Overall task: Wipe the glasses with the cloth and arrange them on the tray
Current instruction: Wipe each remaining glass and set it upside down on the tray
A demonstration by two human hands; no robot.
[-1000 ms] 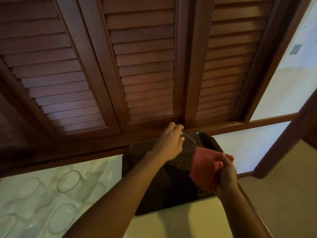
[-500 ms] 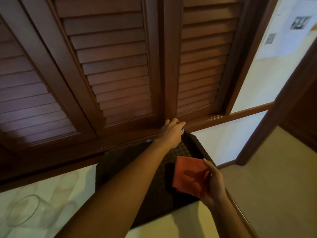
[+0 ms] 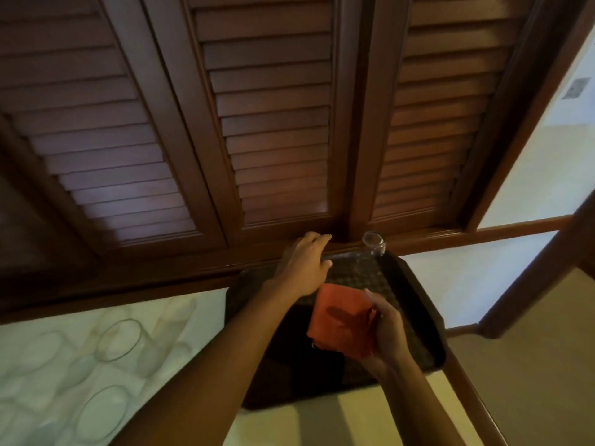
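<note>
The left hand [image 3: 304,268] reaches over the far edge of the tray [image 3: 415,284], fingers loosely extended and holding nothing; whether the fingertips touch the wooden ledge behind cannot be told. The right hand [image 3: 384,329] hangs above the tray's near right part, fingers curled round a folded orange cloth [image 3: 339,320], which it pinches at one edge. One glass [image 3: 373,251] stands in the tray's far right corner, just beside the left hand and apart from it; which end is up is not clear. More glasses [image 3: 117,339] stand grouped on the desk [image 3: 354,423] to the left of the tray, blurred and hard to count. Judgement: the glasses look thin-walled, smooth and light, so slippery in a bare grip and liable to chip if knocked together; each is best taken round the middle of the wall, with the cloth working rim and inside. The cloth is soft and limp and will fold to any shape. The tray is dark with a woven-pattern lining and a raised rim, which should check sliding. The desk is pale, with a marbled patch under the glasses. Behind it run dark louvred wooden shutters [image 3: 273,123]; a pale wall [image 3: 531,175] and a doorway lie to the right.
</note>
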